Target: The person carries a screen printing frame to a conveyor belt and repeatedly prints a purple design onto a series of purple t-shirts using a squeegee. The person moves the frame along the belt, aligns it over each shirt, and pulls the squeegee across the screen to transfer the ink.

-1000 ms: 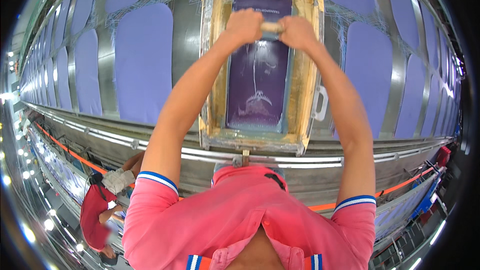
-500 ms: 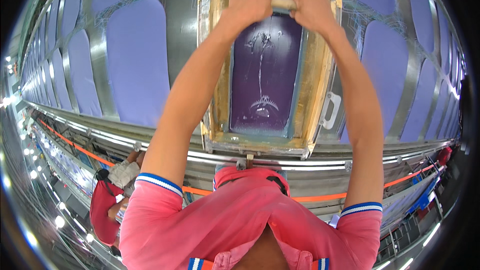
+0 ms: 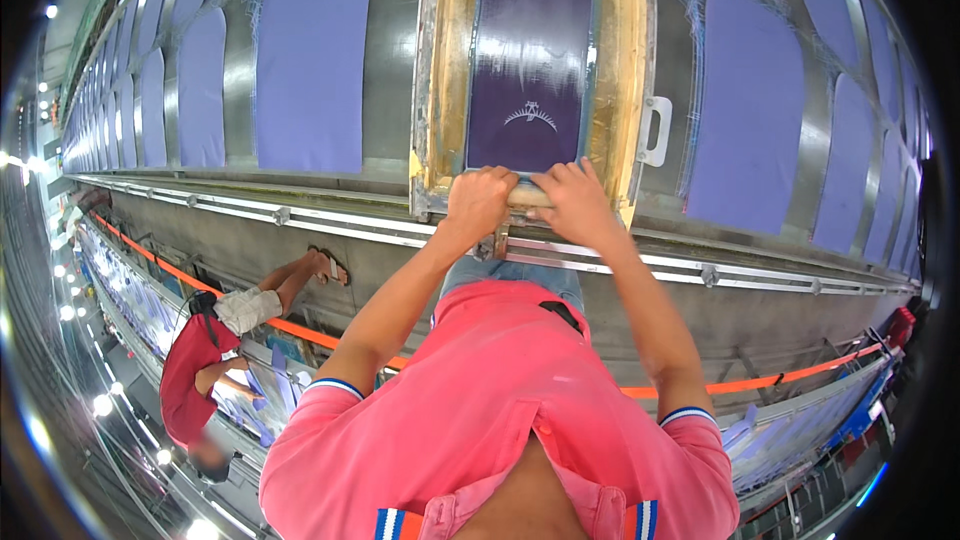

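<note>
A screen frame with yellowed, taped edges lies on the long table, its dark purple mesh showing a pale printed emblem, streaks of ink and small lettering. At the frame's near end my left hand has its fingers curled over the left part of a wooden-handled squeegee. My right hand grips the right part of the same squeegee, some fingers bent up over it. A white handle sticks out from the frame's right side.
Lavender cut panels lie in rows on the metal table. A metal rail runs along its near edge. A co-worker in a red shirt bends over another table at lower left, beside a long orange strip.
Both my hands have come with the squeegee from the frame's far end down to its near end, my elbows drawing in. The co-worker's bare legs and sandals show more now.
</note>
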The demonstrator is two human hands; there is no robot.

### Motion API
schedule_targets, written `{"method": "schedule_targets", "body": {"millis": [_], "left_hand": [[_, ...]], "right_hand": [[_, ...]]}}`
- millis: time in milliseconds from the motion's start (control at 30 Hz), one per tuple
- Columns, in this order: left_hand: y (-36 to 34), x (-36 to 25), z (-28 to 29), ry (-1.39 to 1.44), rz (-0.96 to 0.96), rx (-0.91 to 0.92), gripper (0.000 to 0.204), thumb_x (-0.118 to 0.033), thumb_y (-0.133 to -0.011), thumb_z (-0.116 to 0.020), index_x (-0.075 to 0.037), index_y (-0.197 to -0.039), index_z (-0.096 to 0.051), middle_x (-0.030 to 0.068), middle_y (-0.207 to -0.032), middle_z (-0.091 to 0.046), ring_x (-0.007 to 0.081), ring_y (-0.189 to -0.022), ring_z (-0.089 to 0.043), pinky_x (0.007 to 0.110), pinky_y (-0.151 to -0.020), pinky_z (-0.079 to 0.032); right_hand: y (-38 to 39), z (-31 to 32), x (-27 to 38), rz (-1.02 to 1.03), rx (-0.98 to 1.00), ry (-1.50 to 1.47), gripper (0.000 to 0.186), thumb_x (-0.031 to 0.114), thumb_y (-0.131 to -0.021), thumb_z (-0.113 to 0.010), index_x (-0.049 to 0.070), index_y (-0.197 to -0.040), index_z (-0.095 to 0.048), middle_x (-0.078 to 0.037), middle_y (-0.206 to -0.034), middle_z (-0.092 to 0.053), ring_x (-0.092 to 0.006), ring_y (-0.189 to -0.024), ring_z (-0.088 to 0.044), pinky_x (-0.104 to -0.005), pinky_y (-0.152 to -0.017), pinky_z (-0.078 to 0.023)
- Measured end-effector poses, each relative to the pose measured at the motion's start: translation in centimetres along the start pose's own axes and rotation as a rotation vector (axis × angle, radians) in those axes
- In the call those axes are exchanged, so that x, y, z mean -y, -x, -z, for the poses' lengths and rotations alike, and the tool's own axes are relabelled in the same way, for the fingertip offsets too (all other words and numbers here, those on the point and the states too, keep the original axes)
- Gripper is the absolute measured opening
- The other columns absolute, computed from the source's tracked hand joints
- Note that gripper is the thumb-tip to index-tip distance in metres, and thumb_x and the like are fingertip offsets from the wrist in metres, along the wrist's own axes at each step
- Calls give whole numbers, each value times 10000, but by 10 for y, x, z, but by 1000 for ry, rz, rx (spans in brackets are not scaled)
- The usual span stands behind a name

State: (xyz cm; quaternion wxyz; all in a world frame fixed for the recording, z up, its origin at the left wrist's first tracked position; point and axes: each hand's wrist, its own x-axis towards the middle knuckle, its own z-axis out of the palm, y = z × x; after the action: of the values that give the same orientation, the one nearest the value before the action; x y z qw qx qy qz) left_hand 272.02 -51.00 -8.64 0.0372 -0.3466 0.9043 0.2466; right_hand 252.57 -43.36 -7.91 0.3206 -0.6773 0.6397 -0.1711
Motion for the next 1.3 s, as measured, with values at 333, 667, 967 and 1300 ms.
{"method": "schedule_targets", "body": {"millis": [333,667,967,1300], "left_hand": [[2,2,0,-18,-14,-6,322,-29,-695,-635,-88,-987,-757,89,-984,-739,295,-894,-712,432,-719,-568],[45,82,55,94,13,-90,372,-39,-675,-652,-105,-1026,-758,86,-1027,-739,299,-949,-703,437,-758,-566],[139,288,132,12,86,-114,380,-25,-713,-624,-127,-1056,-754,63,-1090,-737,277,-997,-695,415,-819,-563],[141,293,160,50,-5,-76,389,12,-688,-631,-92,-1045,-745,105,-1057,-736,317,-954,-699,424,-800,-560]], "right_hand": [[-39,45,-155,-737,-744,-158,356,324,-930,-580,31,-1067,-730,-185,-1051,-722,-381,-998,-667,-446,-863,-502],[-87,44,-45,-595,-959,-226,235,188,-911,-641,-12,-986,-741,-141,-875,-736,-223,-797,-680,-356,-751,-511],[-245,-102,101,-584,-931,-399,278,240,-899,-602,2,-954,-736,-234,-872,-711,-401,-834,-690,-444,-761,-516],[-249,-104,111,-645,-952,-393,249,205,-879,-635,-15,-956,-723,-229,-835,-704,-364,-788,-702,-404,-725,-512]]}}
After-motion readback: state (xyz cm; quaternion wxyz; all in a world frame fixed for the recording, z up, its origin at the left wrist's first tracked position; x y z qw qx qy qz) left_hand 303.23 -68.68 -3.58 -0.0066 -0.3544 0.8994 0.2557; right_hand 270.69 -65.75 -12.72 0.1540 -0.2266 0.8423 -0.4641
